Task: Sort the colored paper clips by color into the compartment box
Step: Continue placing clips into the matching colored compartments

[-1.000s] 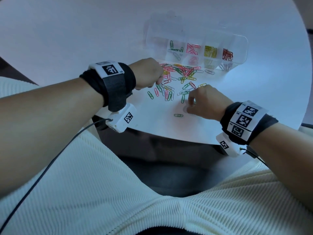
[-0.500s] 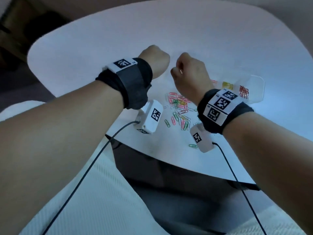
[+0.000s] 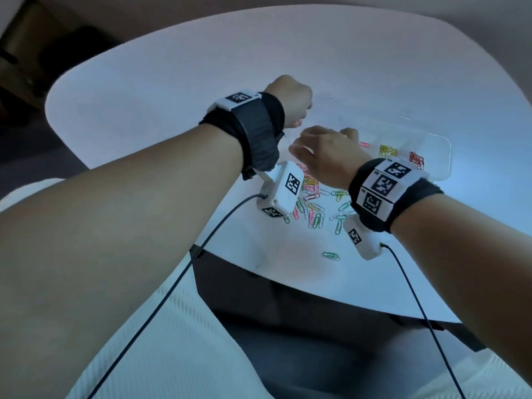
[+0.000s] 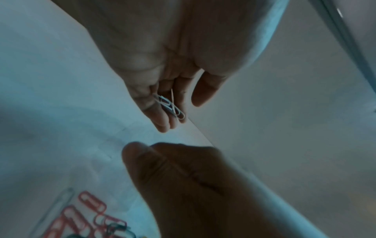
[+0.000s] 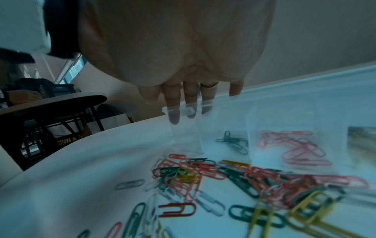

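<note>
A pile of mixed colored paper clips (image 3: 312, 201) lies on the white table (image 3: 172, 82), in front of the clear compartment box (image 3: 443, 168). In the right wrist view the box (image 5: 223, 122) holds green clips (image 5: 231, 141) and pink clips (image 5: 295, 149) in separate compartments. Yellow clips (image 3: 387, 151) and red clips (image 3: 416, 159) fill compartments further right. My left hand (image 3: 290, 105) hovers above the table and holds a few white paper clips (image 4: 170, 106) in its curled fingers. My right hand (image 3: 325, 151) reaches over the box's left end, its straight fingers (image 5: 173, 116) touching the rim.
One green clip (image 3: 331, 256) lies alone near the table's front edge. Cables run from both wrist cameras down toward my lap. A dark chair (image 5: 50, 112) stands beyond the table's left side.
Both hands lifted off the clip pile. The right hand, a raised fist half a second ago, has dropped to the box's left end with its fingers straightened. The left hand stays raised.
</note>
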{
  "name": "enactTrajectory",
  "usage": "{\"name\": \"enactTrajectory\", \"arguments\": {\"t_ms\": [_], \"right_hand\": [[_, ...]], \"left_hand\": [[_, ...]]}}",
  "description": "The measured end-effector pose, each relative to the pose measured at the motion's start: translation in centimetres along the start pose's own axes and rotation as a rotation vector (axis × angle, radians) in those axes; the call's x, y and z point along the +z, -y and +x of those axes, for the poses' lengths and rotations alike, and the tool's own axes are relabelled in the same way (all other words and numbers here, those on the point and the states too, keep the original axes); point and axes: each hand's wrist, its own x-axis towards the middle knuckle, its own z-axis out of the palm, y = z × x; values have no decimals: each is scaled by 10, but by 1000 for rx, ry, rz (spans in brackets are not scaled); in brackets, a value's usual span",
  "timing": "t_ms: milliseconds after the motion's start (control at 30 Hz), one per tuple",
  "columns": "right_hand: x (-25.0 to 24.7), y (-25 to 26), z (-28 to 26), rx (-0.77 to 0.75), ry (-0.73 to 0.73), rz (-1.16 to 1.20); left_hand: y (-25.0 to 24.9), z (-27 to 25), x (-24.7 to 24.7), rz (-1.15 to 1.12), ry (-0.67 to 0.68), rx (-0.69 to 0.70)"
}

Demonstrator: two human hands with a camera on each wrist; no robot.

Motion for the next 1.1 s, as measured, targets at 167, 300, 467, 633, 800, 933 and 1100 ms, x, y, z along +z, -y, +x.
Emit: {"name": "enactTrajectory", "arguments": {"t_ms": [167, 300, 467, 633, 800, 933, 1100], "right_hand": [[-12, -5, -7, -48, 84, -18], [-23, -5, -7, -111, 56, 20], [-58, -9, -30, 59, -101, 249], [-92, -35, -71, 185, -167, 370], [-89, -57, -117, 249, -50, 405], [-60, -65, -143, 358, 78, 308], [-35, -66, -152, 418, 14, 330]], "left_hand": [[14, 2, 9, -12, -26, 12], [15, -4, 6, 13, -25, 52], [7, -23, -4, 157, 2, 171], [9, -49, -15, 313, 7, 288], [29, -73, -7, 447, 45, 320], [57, -80, 4, 631, 92, 317], [84, -69, 10, 828, 67, 300]]}}
